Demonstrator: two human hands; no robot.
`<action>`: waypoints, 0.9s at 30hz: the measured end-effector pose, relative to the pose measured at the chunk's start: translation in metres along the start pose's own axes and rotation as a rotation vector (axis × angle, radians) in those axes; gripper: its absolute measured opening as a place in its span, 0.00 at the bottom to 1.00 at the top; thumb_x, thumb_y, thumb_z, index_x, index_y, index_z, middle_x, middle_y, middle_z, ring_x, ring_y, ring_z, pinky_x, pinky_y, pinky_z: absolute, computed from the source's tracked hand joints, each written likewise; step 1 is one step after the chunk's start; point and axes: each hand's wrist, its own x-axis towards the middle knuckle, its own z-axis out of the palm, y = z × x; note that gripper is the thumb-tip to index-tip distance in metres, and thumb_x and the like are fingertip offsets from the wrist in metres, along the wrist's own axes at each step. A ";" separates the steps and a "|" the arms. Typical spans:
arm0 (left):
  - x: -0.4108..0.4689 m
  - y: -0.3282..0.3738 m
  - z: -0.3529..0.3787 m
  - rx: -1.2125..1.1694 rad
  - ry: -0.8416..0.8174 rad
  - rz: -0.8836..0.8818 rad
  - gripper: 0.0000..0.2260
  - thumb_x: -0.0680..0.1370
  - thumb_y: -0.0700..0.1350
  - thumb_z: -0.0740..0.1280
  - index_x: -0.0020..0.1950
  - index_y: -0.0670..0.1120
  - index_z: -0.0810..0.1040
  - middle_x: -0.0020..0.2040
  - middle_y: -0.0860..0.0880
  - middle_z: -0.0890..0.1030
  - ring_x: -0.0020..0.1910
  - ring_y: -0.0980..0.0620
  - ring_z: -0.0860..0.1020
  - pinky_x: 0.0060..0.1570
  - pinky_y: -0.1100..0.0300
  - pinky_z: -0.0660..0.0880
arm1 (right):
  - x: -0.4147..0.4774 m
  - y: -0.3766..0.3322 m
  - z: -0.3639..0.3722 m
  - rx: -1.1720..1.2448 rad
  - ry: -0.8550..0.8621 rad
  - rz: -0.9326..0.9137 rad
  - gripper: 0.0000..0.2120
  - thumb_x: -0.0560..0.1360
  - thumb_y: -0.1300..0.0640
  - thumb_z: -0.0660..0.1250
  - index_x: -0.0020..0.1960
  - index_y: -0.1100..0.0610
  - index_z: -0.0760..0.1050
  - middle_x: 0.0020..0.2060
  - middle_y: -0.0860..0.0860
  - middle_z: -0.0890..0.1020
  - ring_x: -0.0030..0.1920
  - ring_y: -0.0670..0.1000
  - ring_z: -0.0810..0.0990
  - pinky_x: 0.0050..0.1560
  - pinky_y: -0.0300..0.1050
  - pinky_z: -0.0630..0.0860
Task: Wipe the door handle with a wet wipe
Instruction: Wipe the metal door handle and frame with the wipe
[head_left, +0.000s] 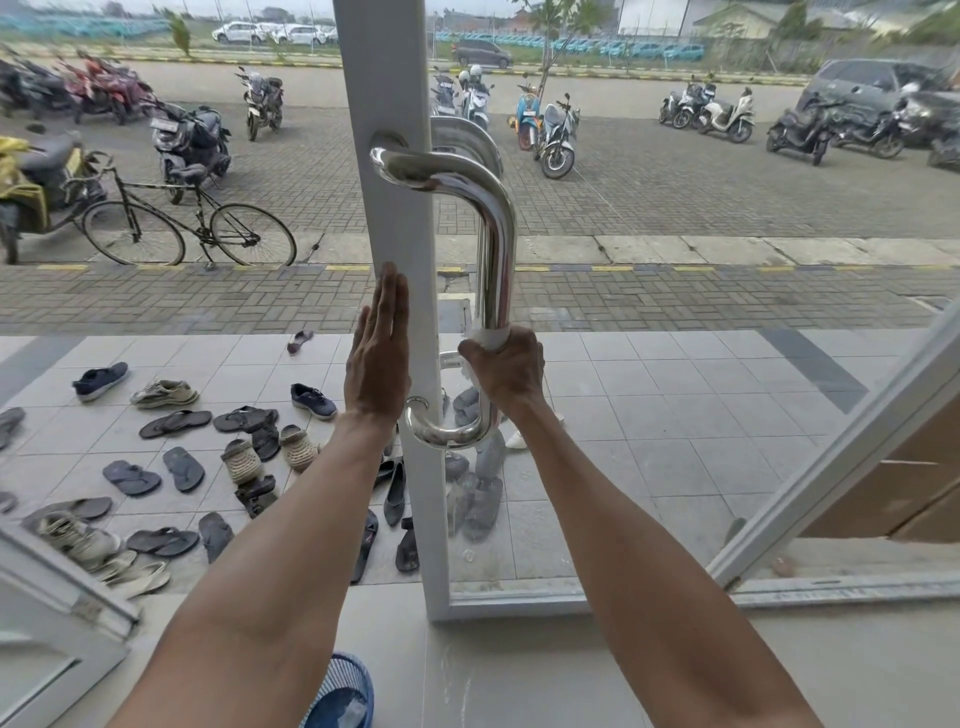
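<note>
- Handle (496, 244) of polished metal stands upright on the white door frame (389, 218), with a bend at the top and a bend at the bottom, where it goes into the frame.
- The right hand (506, 371) is closed around the lower part of the straight bar; its grip holds the wet wipe (488, 336) pressed against the metal.
- Only a small white edge of the wet wipe shows above the fingers, wrapped around the bar.
- The left hand (378, 364) is flat against the white door frame, just beside the handle, fingers straight and together, pointing up; its grip is wide and holds nothing.
- Both forearms are bare and reach forward from the bottom of the view.
- A second handle of the same kind is seen behind the glass (597, 467), on the other side of the door.
- Outside, on the light tiled floor (675, 405), many shoes and sandals (176, 423) lie scattered, most of them to the left of the door frame.
- Farther out there is a paved yard with a bicycle (189, 223) and parked motorbikes (558, 135), and cars are behind them.
- A blue mesh basket (343, 691) is on the floor at the lower edge, between the two arms.
</note>
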 end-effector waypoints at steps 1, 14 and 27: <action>0.000 0.000 0.000 -0.004 0.001 -0.003 0.43 0.70 0.20 0.62 0.81 0.39 0.50 0.82 0.45 0.48 0.80 0.49 0.52 0.77 0.52 0.58 | -0.003 0.009 0.003 -0.009 -0.010 0.019 0.11 0.63 0.46 0.75 0.37 0.54 0.81 0.34 0.51 0.85 0.42 0.57 0.84 0.52 0.57 0.81; -0.005 -0.010 0.011 0.038 -0.031 0.002 0.48 0.66 0.20 0.64 0.81 0.42 0.47 0.82 0.49 0.44 0.81 0.53 0.47 0.78 0.55 0.55 | -0.026 0.080 0.040 -0.061 -0.041 0.233 0.13 0.63 0.42 0.75 0.40 0.50 0.83 0.33 0.44 0.83 0.45 0.53 0.85 0.53 0.51 0.80; -0.023 -0.001 0.011 0.035 -0.106 -0.052 0.44 0.70 0.22 0.63 0.81 0.40 0.46 0.82 0.47 0.44 0.80 0.48 0.52 0.77 0.51 0.61 | -0.026 0.072 0.016 -0.194 -0.277 0.024 0.13 0.73 0.44 0.71 0.43 0.54 0.75 0.35 0.47 0.77 0.36 0.49 0.77 0.33 0.38 0.67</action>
